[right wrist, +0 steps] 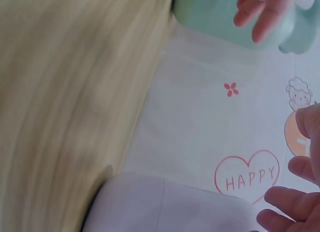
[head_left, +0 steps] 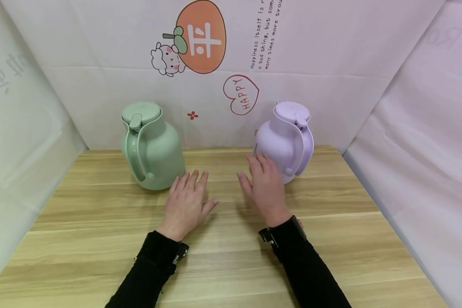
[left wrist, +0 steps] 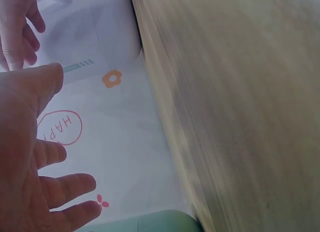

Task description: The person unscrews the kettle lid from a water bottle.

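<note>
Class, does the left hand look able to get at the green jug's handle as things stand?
Probably yes: the empty left hand is near the green jug, and nothing visible blocks the way to its handle.

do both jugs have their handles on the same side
No, in the head view the green jug has its handle on the left, the purple jug on the right.

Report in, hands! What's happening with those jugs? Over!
Left hand near green jug, right hand near purple jug, neither gripping. Both jugs upright on table. No obstacle seen between hands and jugs.
</note>
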Available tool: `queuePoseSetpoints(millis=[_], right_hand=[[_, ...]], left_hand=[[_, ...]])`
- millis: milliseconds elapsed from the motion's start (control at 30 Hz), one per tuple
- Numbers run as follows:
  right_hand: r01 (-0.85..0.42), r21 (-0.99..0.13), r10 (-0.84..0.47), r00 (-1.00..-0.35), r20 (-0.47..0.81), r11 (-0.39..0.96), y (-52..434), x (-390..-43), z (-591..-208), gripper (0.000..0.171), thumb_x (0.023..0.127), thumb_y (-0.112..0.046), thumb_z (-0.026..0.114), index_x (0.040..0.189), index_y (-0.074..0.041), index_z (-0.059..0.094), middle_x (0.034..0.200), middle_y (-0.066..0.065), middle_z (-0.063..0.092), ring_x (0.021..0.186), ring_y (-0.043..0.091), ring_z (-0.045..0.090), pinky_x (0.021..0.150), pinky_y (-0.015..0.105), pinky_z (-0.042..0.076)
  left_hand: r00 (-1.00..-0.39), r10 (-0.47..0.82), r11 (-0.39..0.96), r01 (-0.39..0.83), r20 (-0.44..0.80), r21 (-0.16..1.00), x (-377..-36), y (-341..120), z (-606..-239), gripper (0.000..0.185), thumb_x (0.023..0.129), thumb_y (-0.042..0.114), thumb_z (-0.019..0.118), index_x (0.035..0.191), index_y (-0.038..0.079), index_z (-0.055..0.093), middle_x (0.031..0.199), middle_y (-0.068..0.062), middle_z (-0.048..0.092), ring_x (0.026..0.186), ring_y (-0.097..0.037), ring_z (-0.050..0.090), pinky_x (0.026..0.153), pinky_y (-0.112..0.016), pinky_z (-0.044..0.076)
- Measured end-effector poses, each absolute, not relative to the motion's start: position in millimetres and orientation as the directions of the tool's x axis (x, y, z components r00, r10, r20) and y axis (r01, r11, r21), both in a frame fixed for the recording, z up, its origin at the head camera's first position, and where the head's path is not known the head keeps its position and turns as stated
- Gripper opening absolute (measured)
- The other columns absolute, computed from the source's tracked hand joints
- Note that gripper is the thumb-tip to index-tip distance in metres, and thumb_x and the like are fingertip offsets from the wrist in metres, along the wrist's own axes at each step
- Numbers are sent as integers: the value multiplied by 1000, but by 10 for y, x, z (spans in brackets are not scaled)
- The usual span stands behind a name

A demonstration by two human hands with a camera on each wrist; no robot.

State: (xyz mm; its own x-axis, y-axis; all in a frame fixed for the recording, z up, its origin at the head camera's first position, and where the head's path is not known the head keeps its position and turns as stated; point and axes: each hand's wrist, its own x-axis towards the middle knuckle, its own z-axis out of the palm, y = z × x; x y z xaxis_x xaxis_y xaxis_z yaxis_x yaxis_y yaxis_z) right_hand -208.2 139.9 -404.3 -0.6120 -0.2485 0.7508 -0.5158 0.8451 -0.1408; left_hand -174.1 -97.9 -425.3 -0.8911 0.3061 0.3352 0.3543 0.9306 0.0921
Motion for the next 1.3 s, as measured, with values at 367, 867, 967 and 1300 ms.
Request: queuePoseSetpoints(millis=[367, 867, 967, 1300], right_hand=[[-518, -177, -125, -496, 859, 837, 1508, -2086, -3918, 46, 97, -26, 70, 132, 3, 62, 131, 26, 65, 124, 45, 60, 109, 56, 45], [-525, -183, 39, -273, 961, 831, 1600, -2125, -3800, 40, 94, -22, 68, 125, 3, 65, 129, 25, 67, 123, 44, 60, 110, 55, 42], [-518, -185, 73, -229, 971, 835, 1608, -2133, -3776, 39, 92, -22, 69, 123, 2, 66, 127, 24, 68, 124, 41, 61, 112, 54, 40], [-460, -257, 190, -186, 964, 850, 1667, -2127, -3756, 42, 91, -25, 67, 128, -4, 62, 145, 21, 58, 135, 45, 44, 116, 55, 29]], left_hand=[[-893, 312, 928, 359, 325, 97, -1729, -982, -4226, 80, 100, 59, 61, 160, 10, 40, 155, -23, 50, 145, -43, 44, 121, -60, 31], [-892, 316, 929, 360, 323, 85, -1727, -988, -4230, 79, 101, 60, 58, 160, 10, 40, 155, -22, 51, 145, -43, 44, 121, -59, 32], [-893, 316, 928, 361, 320, 92, -1724, -986, -4234, 79, 101, 60, 58, 160, 11, 40, 155, -22, 51, 146, -42, 44, 121, -59, 31], [-887, 322, 924, 370, 332, 92, -1725, -975, -4247, 79, 100, 59, 60, 160, 10, 41, 154, -22, 52, 144, -43, 45, 120, -59, 32]])
